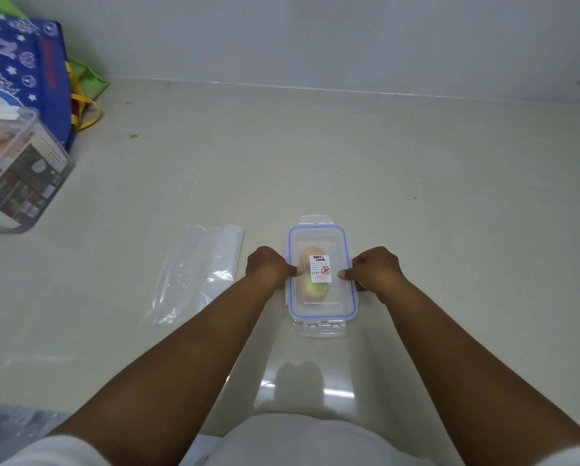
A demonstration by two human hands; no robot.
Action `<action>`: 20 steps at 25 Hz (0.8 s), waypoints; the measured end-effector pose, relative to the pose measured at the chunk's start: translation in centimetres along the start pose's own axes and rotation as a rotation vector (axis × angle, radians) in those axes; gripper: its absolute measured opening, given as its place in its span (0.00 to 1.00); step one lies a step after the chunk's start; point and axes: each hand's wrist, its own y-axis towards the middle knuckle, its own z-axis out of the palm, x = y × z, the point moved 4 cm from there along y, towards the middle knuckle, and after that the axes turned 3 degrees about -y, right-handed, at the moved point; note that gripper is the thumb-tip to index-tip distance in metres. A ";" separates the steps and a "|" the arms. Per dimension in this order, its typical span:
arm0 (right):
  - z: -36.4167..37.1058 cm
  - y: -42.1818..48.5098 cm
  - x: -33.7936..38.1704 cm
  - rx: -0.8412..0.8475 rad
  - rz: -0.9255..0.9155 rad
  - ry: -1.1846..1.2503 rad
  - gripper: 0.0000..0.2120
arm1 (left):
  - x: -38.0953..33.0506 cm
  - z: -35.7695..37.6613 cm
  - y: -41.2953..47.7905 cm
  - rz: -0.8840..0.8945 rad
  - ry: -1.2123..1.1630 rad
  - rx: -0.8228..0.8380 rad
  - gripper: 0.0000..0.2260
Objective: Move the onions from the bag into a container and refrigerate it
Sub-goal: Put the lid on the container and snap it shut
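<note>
1. The transfer looked done: the clear flat plastic bag (199,274) lay limp on the pale glossy worktop (416,196), at 9 o'clock from the container and apparently holding nothing.
2. The clear rectangular plastic container (321,276) with a blue-sealed lid sat at the middle of the worktop, its lid already on top.
3. Through the lid 2 blurred rounded shapes showed, 1 orange-brown onion (308,254) toward 12 o'clock and 1 pale green-tinged onion (315,291) toward 6 o'clock; a white printed label (321,268) on the lid covered part of both.
4. The left hand (270,268) was curled at the container's 9 o'clock long side, thumb resting on the lid and fingers wrapped over the edge, probably on a side latch.
5. The right hand (374,269) mirrored it at 3 o'clock, thumb on the lid, fingers folded down the side.
6. The end flaps at 12 and 6 o'clock stuck outward, so those 2 seemed unfastened; whether the side latches had snapped shut I could not tell.
7. Left to do, by my reading: fasten all latches, then carry the container to a refrigerator, which was not in view.
8. At 10 o'clock stood a clear lidded storage bin (19,173) and a blue star-printed tote bag (23,68), both well apart from the work.
</note>
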 end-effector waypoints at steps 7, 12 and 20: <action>0.5 0.7 -0.9 0.061 0.065 0.169 0.14 | 0.8 0.7 0.0 -0.088 -0.250 0.045 0.12; 0.8 0.2 -1.3 0.083 0.036 0.269 0.11 | 1.0 0.7 -0.5 -0.067 -0.283 0.032 0.14; 0.5 -1.0 -0.5 -0.067 -0.059 -0.094 0.13 | 1.3 0.6 -1.1 0.007 -0.198 0.009 0.11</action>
